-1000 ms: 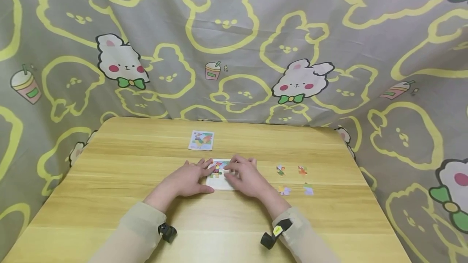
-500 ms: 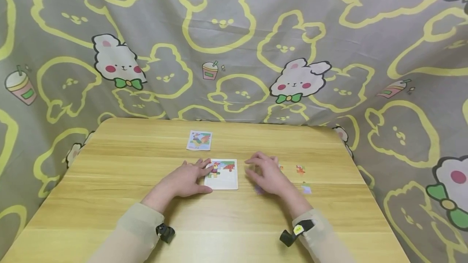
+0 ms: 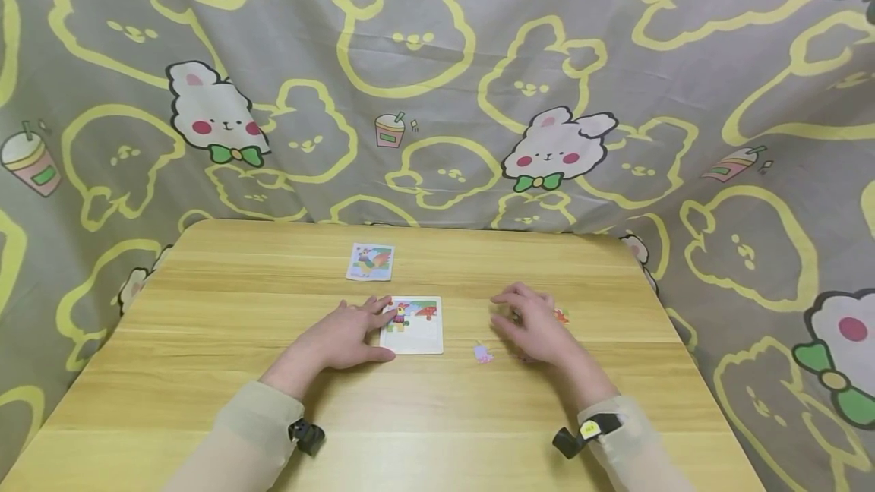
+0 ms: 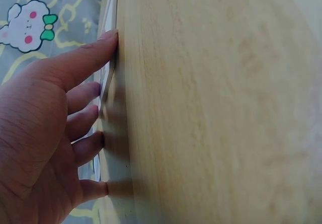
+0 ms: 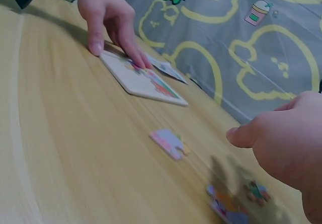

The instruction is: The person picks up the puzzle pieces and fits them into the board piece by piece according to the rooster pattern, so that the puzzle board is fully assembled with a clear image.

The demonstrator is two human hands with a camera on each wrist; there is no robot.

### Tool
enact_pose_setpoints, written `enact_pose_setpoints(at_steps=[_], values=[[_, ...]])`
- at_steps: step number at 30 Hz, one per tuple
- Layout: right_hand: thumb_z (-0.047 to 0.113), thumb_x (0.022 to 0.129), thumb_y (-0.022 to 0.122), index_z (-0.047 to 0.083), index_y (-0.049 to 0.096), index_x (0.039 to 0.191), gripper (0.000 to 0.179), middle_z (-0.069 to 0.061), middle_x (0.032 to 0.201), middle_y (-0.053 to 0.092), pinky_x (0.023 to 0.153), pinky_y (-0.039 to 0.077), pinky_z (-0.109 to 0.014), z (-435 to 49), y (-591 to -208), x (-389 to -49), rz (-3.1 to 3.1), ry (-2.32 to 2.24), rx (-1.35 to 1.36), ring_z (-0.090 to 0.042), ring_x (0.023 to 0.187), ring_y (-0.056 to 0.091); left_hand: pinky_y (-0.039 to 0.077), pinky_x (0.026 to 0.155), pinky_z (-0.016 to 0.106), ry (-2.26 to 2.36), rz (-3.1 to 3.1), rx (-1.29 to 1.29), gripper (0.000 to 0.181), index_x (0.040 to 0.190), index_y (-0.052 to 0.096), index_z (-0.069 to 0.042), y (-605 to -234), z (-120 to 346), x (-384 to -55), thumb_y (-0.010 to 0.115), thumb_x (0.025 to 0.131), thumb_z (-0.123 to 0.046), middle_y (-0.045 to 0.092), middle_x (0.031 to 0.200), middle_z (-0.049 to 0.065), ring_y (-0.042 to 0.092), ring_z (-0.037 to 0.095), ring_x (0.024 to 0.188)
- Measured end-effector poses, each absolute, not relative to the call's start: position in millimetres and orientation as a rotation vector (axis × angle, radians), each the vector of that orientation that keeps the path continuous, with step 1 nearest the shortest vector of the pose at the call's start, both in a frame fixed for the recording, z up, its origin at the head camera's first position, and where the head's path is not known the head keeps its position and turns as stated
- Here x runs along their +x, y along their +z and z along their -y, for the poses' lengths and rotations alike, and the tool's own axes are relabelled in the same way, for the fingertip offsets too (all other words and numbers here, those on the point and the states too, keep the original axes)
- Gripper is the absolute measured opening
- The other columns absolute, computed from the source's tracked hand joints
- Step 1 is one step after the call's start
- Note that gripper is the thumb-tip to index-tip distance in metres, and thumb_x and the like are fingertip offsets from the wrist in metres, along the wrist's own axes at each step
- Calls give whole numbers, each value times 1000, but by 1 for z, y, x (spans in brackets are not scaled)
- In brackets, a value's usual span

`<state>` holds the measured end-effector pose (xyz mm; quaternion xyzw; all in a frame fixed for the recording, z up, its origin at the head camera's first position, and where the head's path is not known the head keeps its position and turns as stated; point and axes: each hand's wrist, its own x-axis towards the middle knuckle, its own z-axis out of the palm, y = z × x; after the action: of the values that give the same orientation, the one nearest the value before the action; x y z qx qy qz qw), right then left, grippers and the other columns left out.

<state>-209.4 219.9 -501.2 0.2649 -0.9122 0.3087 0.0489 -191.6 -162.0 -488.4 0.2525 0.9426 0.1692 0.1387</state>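
Observation:
A small square jigsaw board [image 3: 425,340] lies mid-table, with joined pieces showing a bird's head and a red patch along its upper part and bare white below. My left hand [image 3: 350,335] rests on its left edge, fingers spread, thumb at the near corner. To the right, my right hand [image 3: 536,323] hovers over loose puzzle pieces with bent fingers; nothing shows between thumb and forefinger. A lilac piece [image 3: 482,354] lies between board and right hand. In the right wrist view, an orange-and-purple piece [image 5: 229,206] and a green-and-red piece [image 5: 257,191] lie below that hand, blurred.
A printed picture card [image 3: 370,262] of a colourful bird lies behind the board. An orange piece [image 3: 561,316] peeks out right of the right hand. A grey curtain [image 3: 437,97] with cartoon animals hangs along the table's back. Both wrists carry black cameras.
My right hand has left the board and moved right over the loose pieces, uncovering the red patch at the board's upper right and the lilac piece. My left hand has stayed on the board.

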Motion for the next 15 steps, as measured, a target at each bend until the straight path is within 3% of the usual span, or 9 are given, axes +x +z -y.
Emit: enact_pose_setpoints(at_steps=[15], values=[[22,93,84,4,73,128,41,-6,123,66,94,25,-52,-248,-508,-209,2821,870,710,-28,111,61,19,120,73,513,-2719,755,84,160,49,-14,-488,163,-192,75,94,-58,31,171,8,28,38,156]])
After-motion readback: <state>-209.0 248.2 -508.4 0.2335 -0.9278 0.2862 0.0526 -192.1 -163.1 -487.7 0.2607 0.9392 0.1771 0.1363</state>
